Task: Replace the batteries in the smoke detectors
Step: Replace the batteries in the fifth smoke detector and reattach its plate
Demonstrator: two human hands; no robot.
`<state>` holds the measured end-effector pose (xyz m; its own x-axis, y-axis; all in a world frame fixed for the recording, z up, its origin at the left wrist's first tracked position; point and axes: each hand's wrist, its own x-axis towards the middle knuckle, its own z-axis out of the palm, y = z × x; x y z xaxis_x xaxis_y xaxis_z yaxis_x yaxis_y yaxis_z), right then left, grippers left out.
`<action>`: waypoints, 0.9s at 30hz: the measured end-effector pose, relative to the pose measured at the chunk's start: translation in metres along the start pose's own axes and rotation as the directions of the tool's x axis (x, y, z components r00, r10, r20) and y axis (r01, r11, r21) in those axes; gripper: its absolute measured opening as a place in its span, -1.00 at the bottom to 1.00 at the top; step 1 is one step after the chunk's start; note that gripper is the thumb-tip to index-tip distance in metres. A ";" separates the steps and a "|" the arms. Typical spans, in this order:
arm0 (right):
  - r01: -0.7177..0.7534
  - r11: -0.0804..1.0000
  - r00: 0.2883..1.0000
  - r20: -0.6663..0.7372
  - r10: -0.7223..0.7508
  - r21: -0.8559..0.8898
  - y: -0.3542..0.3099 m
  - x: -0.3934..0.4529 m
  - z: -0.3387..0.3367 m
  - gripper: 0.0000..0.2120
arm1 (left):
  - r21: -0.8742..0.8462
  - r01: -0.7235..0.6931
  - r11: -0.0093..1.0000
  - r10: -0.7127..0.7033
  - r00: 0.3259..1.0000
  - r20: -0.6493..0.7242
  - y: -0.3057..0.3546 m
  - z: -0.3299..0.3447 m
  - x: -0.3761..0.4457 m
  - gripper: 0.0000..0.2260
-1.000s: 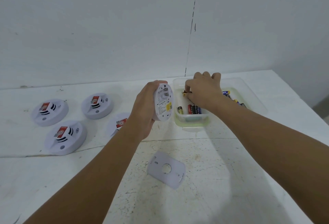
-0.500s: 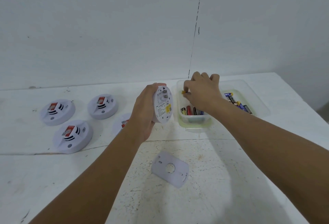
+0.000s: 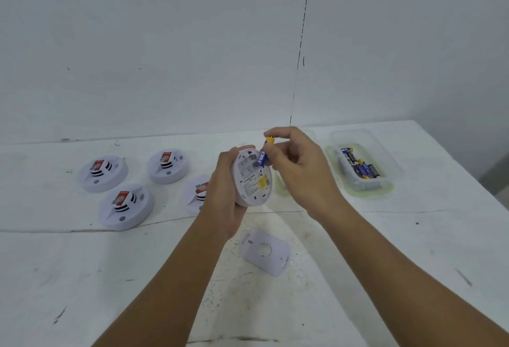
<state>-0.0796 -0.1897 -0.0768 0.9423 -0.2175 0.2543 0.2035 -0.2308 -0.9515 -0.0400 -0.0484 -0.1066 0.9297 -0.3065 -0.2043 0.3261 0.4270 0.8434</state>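
Head view is showing the white table (image 3: 413, 250) filling the lower half of the frame, with the pale wall (image 3: 165, 43) running across the upper half. Both my forearms are reaching up from the bottom edge toward the centre. At the right of the frame a clear plastic container (image 3: 385, 159) is sitting on the table, holding loose batteries (image 3: 360, 167). At the left, three smoke detectors are lying face up: one at the far left (image 3: 103, 173), one below it (image 3: 125, 206), one toward the centre (image 3: 168, 166). A fourth detector (image 3: 197, 191) is peeking out from behind my left wrist. Just below centre, a flat white mounting plate (image 3: 265, 252) is lying on the table between my arms.

At the centre, my left hand (image 3: 224, 192) is gripping an open smoke detector (image 3: 252, 178) by its rim, fingers curled around it, tilting its back toward me. My right hand (image 3: 298, 164) is pinching a blue and yellow battery (image 3: 263, 155) between thumb and fingertips, the other fingers curling loosely. I am holding the battery upright, its lower end touching the upper part of the detector's back; whether it is sitting in the battery bay I cannot tell.
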 end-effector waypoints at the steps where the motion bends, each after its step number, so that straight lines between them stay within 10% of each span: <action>1: -0.043 0.997 0.999 -0.007 0.044 0.064 0.002 -0.006 0.003 -0.86 | -0.017 0.006 1.000 -0.006 1.000 0.002 -0.001 0.000 -0.004 -0.64; 27: -0.182 0.914 0.977 -0.038 0.210 0.363 -0.003 -0.068 0.015 -0.85 | -0.172 0.053 0.984 -0.029 0.990 0.140 -0.005 -0.008 -0.056 -0.59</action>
<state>-0.1401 -0.1601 -0.0937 0.9533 -0.2969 0.0552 0.1105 0.1730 -0.9787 -0.0921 -0.0272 -0.1036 0.8867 -0.4349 -0.1570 0.3996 0.5500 0.7334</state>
